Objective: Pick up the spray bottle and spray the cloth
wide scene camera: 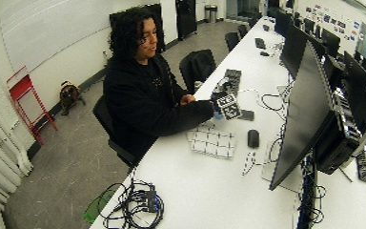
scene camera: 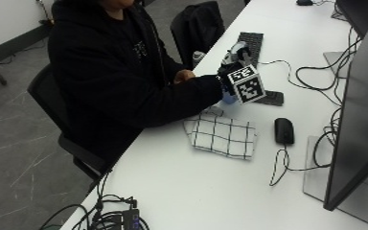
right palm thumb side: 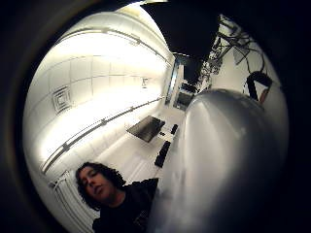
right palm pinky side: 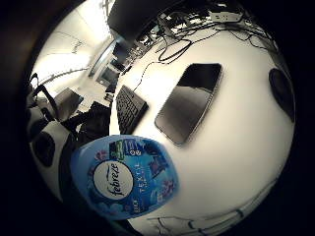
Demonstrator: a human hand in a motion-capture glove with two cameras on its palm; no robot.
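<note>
Outside view: seated at the white table (scene camera: 190, 191), a person in a black top with the gloved right hand (scene camera: 230, 79) raised above the tabletop and wrapped around the spray bottle (scene camera: 236, 51), whose pale top sticks up over the glove and whose blue base peeks out below it. Just beside and below, flat on the table near its edge, the checked cloth (scene camera: 222, 135), apart from the bottle. Right of the cloth, a black mouse (scene camera: 283, 130) with its cable; behind the hand, a keyboard (scene camera: 253, 42) and a dark phone (scene camera: 270, 97); at the far right, a monitor (scene camera: 362, 105). Wide outside view: same layout, hand (wide scene camera: 223, 102) up at chest height, cloth (wide scene camera: 212, 141) below it on the table, mouse (wide scene camera: 253, 138) beside, bare left hand (wide scene camera: 187, 99) close to the body. Little finger side palm view: blue labelled body of the bottle (right palm pinky side: 123, 177) large and close to the palm, with phone (right palm pinky side: 189, 101), keyboard (right palm pinky side: 129, 107) and table beyond. Thumb side palm view: smooth pale side of the bottle (right palm thumb side: 228, 160) filling much of the scene, right against the palm.
</note>
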